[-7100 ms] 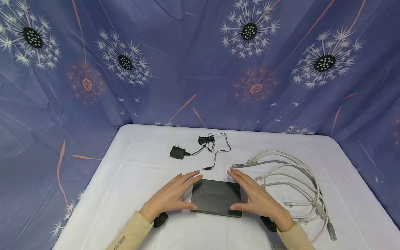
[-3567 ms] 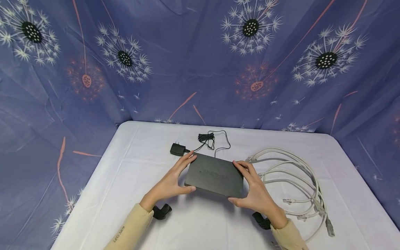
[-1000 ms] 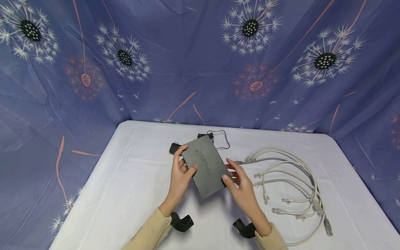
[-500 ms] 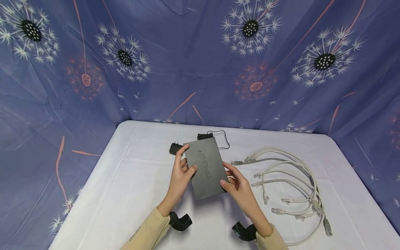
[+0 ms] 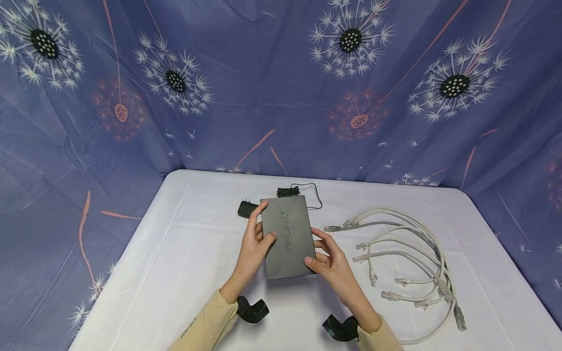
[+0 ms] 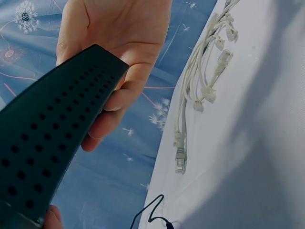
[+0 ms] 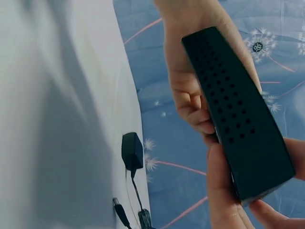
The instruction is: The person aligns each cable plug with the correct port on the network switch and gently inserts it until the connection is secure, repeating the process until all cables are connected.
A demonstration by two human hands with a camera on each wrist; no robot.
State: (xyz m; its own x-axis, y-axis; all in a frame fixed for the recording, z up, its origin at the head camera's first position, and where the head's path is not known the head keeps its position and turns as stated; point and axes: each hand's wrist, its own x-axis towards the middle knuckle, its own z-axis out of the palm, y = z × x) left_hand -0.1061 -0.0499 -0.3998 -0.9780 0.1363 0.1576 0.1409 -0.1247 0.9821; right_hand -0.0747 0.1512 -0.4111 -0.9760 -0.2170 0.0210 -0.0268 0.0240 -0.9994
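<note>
Both hands hold a dark grey TP-LINK network switch above the table, its long sides running away from me. My left hand grips the left side, thumb on the lid and fingers curled at the edge and beneath. Along the near right side, my right hand pinches the case, thumb on top and other fingers below. The wrist views show rows of vent holes along the switch's sides. Its underside is hidden. Just beyond it lies a black power adapter, partly covered by the left hand and the switch.
Several white and grey Ethernet cables lie looped on the right of the white-covered table. The adapter's bundled cord lies behind the switch. A blue dandelion-print curtain hangs behind. Black wrist mounts sit below both hands.
The switch lay on the table between the hands, then was lifted and turned. Over the last second it rotated slightly clockwise, its far end swinging right, while the right hand shifted a little left.
</note>
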